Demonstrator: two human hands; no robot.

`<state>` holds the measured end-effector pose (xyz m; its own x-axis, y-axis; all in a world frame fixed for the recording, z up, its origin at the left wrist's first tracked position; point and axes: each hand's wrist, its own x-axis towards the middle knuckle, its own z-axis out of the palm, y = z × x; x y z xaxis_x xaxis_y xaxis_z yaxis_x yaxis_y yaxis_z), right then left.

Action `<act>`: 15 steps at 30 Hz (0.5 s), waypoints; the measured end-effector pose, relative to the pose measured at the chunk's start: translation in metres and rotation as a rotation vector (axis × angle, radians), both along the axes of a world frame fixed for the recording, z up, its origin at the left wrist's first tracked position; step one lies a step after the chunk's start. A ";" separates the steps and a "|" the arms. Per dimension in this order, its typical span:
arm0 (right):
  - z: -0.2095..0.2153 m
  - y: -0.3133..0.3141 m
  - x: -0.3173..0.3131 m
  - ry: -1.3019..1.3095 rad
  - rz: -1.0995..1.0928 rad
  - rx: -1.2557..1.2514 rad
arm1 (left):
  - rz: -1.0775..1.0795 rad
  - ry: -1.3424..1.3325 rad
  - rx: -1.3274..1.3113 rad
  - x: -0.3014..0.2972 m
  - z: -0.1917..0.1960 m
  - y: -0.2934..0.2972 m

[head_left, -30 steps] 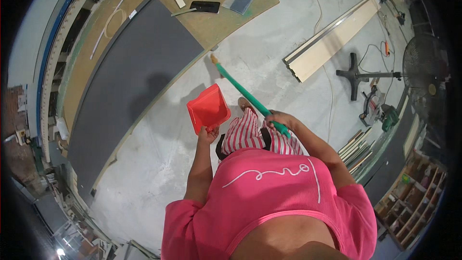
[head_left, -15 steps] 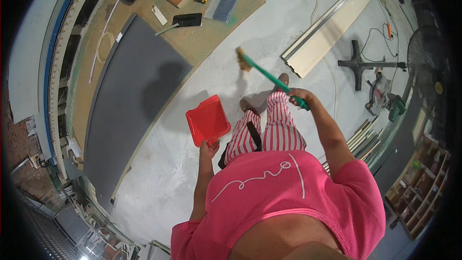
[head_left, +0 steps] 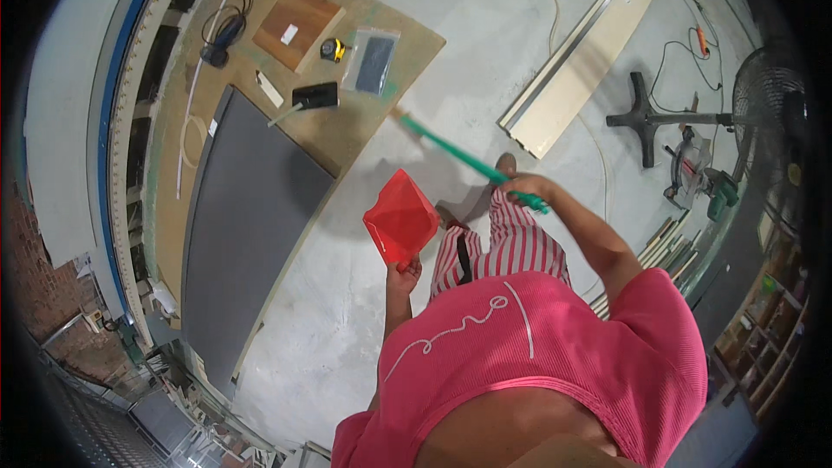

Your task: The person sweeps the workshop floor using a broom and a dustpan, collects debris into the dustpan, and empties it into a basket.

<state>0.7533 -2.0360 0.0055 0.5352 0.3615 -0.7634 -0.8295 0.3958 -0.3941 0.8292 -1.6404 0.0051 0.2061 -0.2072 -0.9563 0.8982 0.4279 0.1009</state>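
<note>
Red, light, stiff plastic dustpan (head_left: 400, 218) hangs over the concrete floor (head_left: 347, 329), my left hand (head_left: 404, 277) clenched on its handle; my right hand (head_left: 520, 186) grips the slim green broom handle (head_left: 459, 156) near its end.

Broom head (head_left: 400, 114) blurred, bristles unreadable. Dustpan handle hidden inside left hand (head_left: 403, 277). Feet mostly hidden behind striped trousers (head_left: 511, 243). Standing fan (head_left: 767, 113) cut off in dark rim. Shelf contents (head_left: 771, 295) too small to tell.
</note>
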 end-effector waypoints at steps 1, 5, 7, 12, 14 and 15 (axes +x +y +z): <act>-0.035 0.009 0.003 -0.371 0.046 -0.164 | -0.002 0.005 -0.022 0.004 0.003 -0.014; -0.048 0.036 0.072 -0.078 0.108 -0.064 | 0.016 -0.022 0.008 0.007 0.011 -0.046; -0.077 0.027 0.087 -0.004 0.162 -0.042 | -0.008 -0.080 -0.039 0.007 0.016 -0.065; -0.064 -0.047 0.082 0.160 -0.154 0.239 | 0.055 -0.053 0.099 -0.004 0.008 -0.064; -0.057 -0.096 0.065 0.114 -0.158 0.045 | 0.089 0.024 0.110 -0.007 0.004 -0.071; -0.080 -0.132 0.043 0.159 -0.221 0.044 | 0.054 0.034 0.091 -0.006 -0.002 -0.082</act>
<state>0.7962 -2.1675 -0.0744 0.4792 0.2841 -0.8305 -0.7713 0.5879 -0.2440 0.8235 -1.7223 0.0035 0.1821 -0.1087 -0.9772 0.8774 0.4665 0.1116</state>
